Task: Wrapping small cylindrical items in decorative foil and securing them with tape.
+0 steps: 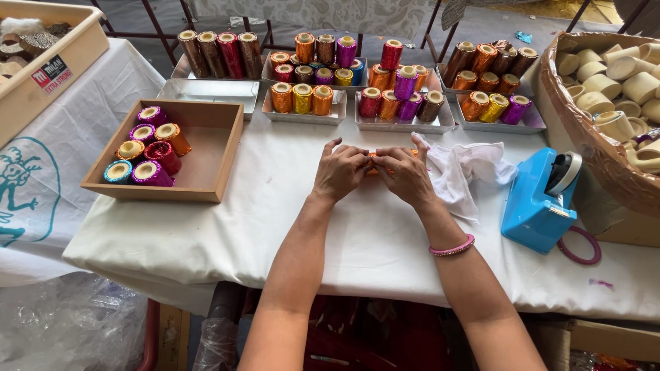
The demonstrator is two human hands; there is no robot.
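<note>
Currently, both the left hand (339,170) and right hand (407,175) pinch one orange foil-wrapped roll (372,163) in closed fingers; finished rolls (146,152) fill the wooden tray (206,161) at 10 o'clock, bare cups (605,84) at 2 o'clock remain.

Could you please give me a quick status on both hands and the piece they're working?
Left hand and right hand both closed on small orange piece, mostly hidden. White cloth beside right hand. Blue tape dispenser farther right, apart.
</note>
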